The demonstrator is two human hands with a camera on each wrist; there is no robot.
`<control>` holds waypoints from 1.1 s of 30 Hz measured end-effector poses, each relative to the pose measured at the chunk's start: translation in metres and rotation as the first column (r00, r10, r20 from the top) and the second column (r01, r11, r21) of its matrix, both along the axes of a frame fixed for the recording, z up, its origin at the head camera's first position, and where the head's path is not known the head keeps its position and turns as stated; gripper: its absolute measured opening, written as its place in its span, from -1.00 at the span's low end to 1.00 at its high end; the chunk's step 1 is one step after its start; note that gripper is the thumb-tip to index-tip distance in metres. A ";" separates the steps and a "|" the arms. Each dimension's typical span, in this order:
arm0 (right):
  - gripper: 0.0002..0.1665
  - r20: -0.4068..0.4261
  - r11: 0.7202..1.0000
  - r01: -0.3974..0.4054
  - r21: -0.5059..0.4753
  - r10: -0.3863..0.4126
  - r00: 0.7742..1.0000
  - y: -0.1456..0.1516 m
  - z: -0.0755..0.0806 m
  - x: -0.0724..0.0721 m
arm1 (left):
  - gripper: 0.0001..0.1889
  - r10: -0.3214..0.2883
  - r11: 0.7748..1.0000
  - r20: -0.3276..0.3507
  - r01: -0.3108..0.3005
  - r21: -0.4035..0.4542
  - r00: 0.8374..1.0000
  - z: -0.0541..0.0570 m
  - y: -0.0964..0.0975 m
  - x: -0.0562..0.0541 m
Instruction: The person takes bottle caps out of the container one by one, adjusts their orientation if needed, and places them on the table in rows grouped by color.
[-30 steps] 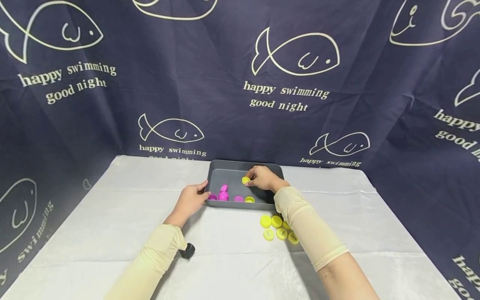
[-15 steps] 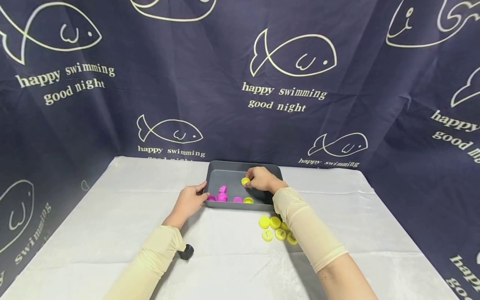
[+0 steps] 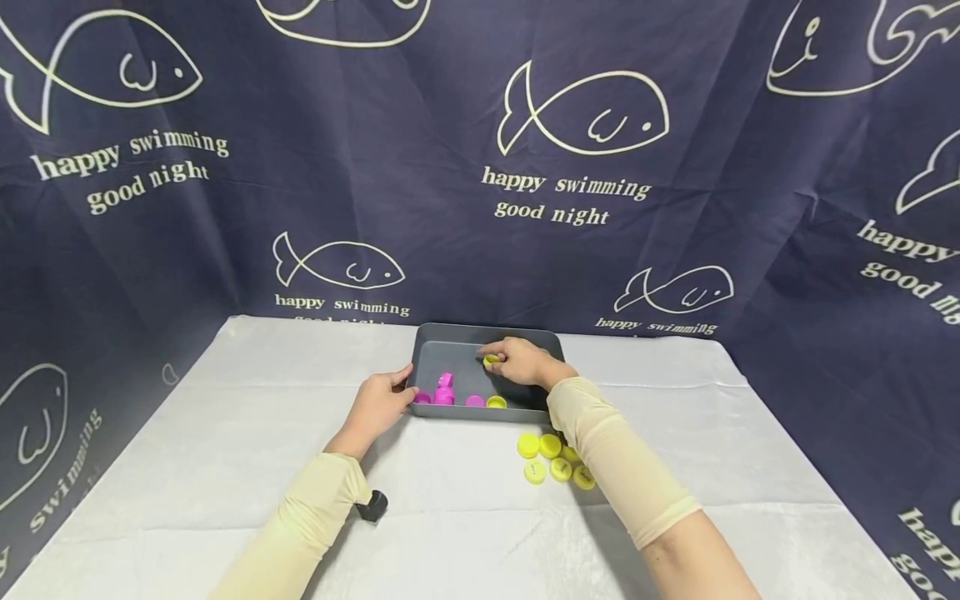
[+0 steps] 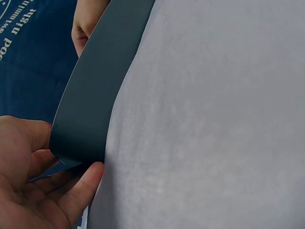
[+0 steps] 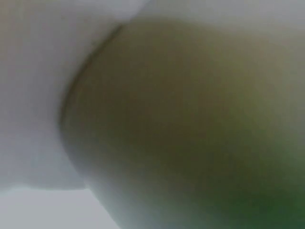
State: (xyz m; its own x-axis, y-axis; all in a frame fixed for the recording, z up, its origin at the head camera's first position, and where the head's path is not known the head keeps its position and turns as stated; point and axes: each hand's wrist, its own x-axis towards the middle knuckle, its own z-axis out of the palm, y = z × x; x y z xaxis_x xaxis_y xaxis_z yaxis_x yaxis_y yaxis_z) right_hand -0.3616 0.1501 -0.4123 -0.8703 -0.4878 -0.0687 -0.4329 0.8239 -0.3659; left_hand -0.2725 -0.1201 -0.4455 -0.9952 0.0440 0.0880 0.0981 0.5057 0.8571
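My left hand [image 3: 380,406] grips the front left corner of a dark grey tray [image 3: 450,330]; the left wrist view shows fingers and thumb around that corner. Over the tray's right half, my right hand [image 3: 525,363] holds a small yellow bottle cap [image 3: 491,360], the index finger reaching out straight beyond it. Part of this cap is hidden by the fingers. Along the tray's near wall are several pink caps [image 3: 444,395], some piled together, a lone pink cap [image 3: 475,401] and another yellow cap [image 3: 497,402]. The right wrist view is a blur.
Several yellow caps [image 3: 550,446] lie on the white tablecloth [image 3: 450,517] before the tray, partly behind the right sleeve [image 3: 615,450]. A small black object [image 3: 373,506] sits beside the left sleeve [image 3: 315,508]. A dark blue printed curtain [image 3: 450,167] stands behind the table.
The right index finger has straightened out to the left, away from the yellow cap, which stays at nearly the same spot. The left hand keeps its hold on the tray.
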 end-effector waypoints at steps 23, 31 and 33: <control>-0.71 -0.157 0.919 -0.135 -0.370 0.081 0.984 0.025 0.046 0.091 | -0.48 -0.006 1.000 -0.017 0.006 -0.003 1.000 0.001 -0.001 0.001; -0.76 -0.146 0.908 -0.125 -0.401 0.071 0.987 0.028 0.036 0.126 | -0.48 0.000 1.000 0.009 0.000 0.002 1.000 0.000 -0.001 0.002; -0.76 -0.145 0.911 -0.120 -0.394 0.067 0.987 0.029 0.032 0.131 | -0.48 0.001 1.000 0.000 -0.001 0.010 1.000 0.001 -0.001 0.001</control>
